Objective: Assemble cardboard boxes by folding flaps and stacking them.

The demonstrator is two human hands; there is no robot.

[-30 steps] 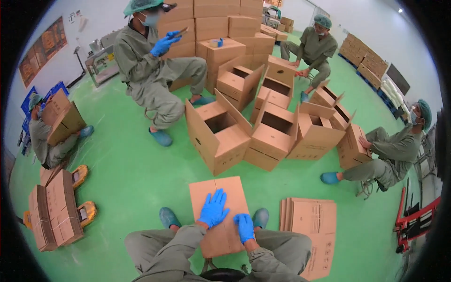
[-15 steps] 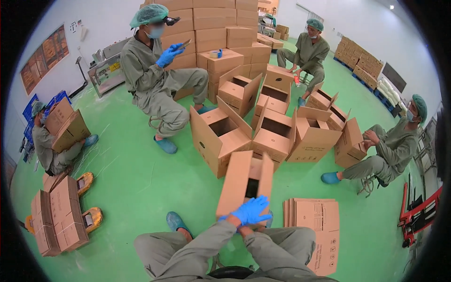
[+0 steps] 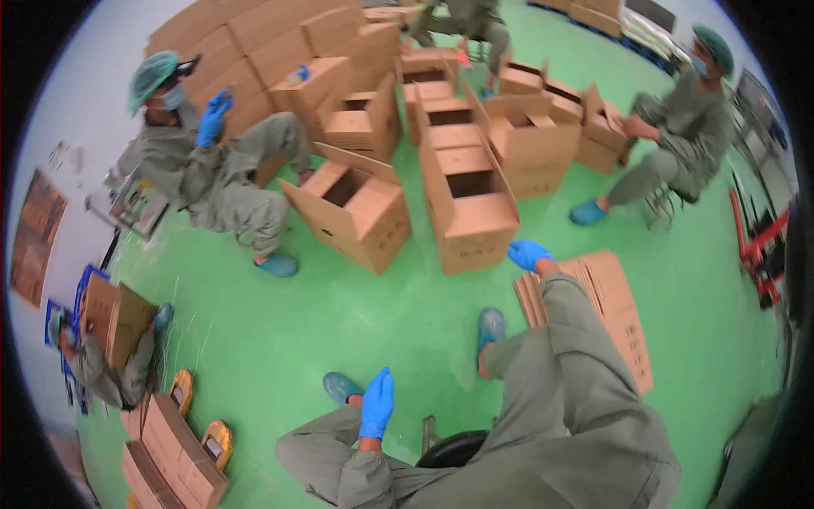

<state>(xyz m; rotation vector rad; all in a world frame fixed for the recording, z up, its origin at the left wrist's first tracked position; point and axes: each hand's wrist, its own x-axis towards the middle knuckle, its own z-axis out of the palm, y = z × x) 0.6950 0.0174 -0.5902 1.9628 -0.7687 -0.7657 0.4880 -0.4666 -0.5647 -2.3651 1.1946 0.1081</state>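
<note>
An upright cardboard carton [image 3: 476,242] with raised flaps and a dark gap in its top stands ahead of me, at the near end of a row of cartons. My right hand [image 3: 530,253], in a blue glove, reaches out beside its lower right corner; its fingers are stretched and hold nothing, and whether they touch the carton I cannot tell. Above my left knee, my left hand [image 3: 377,405], also gloved in blue, points upward with straight fingers and nothing in it. Flat folded cartons [image 3: 593,297] lie in a stack below my right forearm.
Another carton [image 3: 360,212] with raised flaps stands left of the row. Seated co-workers are at the left [image 3: 212,161] and right [image 3: 691,127]. Bundled flat cartons [image 3: 174,450] rest on a yellow-tipped pallet truck, lower left. A red pallet jack [image 3: 763,246] stands far right.
The carton that was between my knees now stands farther ahead, against the others. My hands, crossed over it before, have parted and let go. The view has turned and tilted.
</note>
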